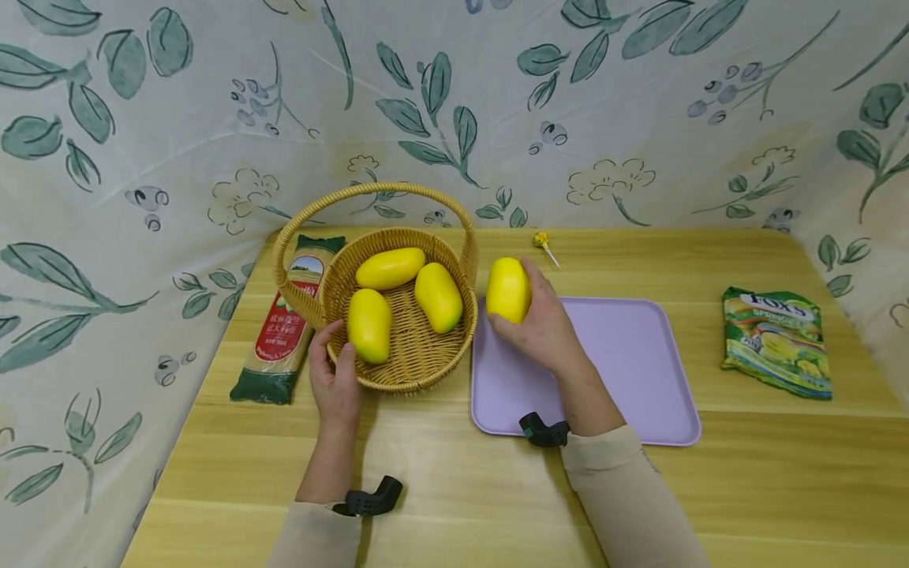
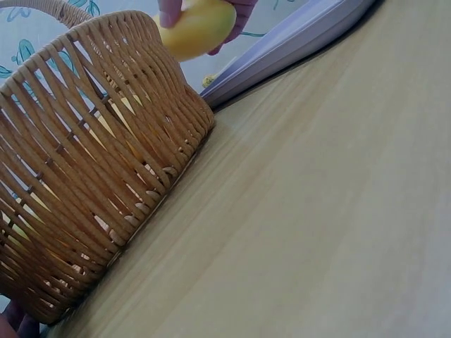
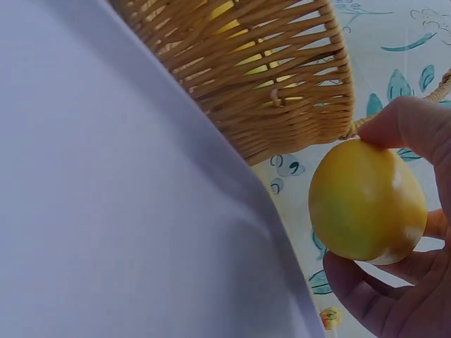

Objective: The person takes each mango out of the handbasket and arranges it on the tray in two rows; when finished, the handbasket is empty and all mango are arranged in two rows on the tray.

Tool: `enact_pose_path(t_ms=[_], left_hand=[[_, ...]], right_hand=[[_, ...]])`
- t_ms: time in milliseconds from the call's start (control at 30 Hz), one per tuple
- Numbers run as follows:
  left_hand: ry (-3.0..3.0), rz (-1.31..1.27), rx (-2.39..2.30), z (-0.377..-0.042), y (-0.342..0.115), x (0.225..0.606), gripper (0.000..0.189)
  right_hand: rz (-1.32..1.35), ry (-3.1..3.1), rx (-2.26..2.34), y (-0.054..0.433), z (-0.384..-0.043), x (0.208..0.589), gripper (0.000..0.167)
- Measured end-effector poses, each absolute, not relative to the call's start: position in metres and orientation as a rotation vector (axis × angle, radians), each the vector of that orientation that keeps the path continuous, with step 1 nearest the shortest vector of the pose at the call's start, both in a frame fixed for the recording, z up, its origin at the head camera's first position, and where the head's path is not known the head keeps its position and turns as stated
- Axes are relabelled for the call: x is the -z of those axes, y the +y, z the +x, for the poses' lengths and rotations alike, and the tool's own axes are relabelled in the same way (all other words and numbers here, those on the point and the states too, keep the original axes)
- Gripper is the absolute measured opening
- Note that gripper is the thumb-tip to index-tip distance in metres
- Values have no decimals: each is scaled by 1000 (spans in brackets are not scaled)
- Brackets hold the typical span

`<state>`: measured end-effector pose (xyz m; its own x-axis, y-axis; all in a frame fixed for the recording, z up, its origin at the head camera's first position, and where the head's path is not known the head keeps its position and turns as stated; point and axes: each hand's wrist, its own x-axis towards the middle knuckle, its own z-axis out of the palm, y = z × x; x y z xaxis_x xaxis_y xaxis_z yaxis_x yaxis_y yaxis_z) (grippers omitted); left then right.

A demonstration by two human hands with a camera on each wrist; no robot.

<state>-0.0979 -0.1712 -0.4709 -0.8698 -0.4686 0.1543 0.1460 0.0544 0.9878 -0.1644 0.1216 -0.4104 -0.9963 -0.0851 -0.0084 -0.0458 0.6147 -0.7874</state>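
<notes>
My right hand [image 1: 543, 327] grips a yellow mango [image 1: 508, 290], thumb on one side and fingers round the other, above the far left corner of the lilac tray [image 1: 667, 371]. The right wrist view shows this mango [image 3: 368, 201] close up, beside the basket wall. A wicker basket [image 1: 419, 379] with a tall arched handle stands to the left. Inside lie three more mangoes: one at the back [image 1: 390, 268], one at the right [image 1: 438, 297] and one at the front left [image 1: 369, 326]. My left hand [image 1: 335, 386] holds the basket's near left rim, its fingertips partly hidden.
A red and green pasta packet [image 1: 280, 339] lies left of the basket, partly behind its handle. Behind the tray is a yellow-wrapped lollipop [image 1: 543, 243]. A green Fox's sweets bag [image 1: 777, 343] lies at the right. Patterned fabric [image 1: 497, 102] hangs behind the wooden table [image 1: 440, 489].
</notes>
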Motion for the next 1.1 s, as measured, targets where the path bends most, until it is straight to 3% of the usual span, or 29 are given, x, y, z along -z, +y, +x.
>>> enact_pose_path(t_ms=[1100], left_hand=[[-1909,328,1861,-99,-172,471,38]], right_hand=[[-11,2750,1274,108,-170,433,99]])
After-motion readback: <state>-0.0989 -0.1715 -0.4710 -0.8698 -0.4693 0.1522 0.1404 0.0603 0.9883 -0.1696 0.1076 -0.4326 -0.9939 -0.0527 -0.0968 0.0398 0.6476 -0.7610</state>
